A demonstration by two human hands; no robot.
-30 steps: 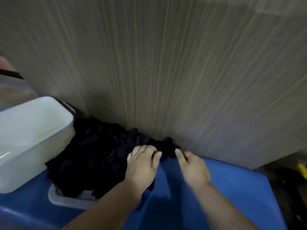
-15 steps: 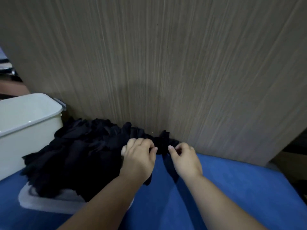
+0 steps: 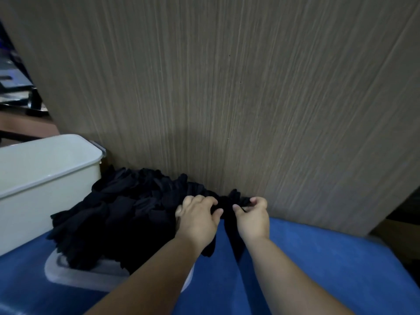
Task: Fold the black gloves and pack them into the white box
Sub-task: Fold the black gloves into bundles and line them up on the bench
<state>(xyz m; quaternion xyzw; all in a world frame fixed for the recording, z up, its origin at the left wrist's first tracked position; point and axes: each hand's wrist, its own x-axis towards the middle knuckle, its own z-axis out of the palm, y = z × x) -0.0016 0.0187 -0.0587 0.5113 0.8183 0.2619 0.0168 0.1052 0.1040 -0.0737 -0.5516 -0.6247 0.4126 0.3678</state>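
While both wrists angle forward, left hand (image 3: 197, 220) and right hand (image 3: 252, 218) pinch one black glove (image 3: 228, 201).

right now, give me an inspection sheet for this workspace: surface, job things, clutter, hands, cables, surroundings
surface: blue tabletop, dimly lit.
job's things: pile of black gloves heaped beside the white box; no gloves show in the visible part of the box; one black glove held between both hands.
clutter: pale tray under the pile.
grippers: left hand grips the glove; right hand pinches its other end.
cables: nothing seen.
surroundings: wood-grain panel upright behind the table; dark desk area far left, unclear.
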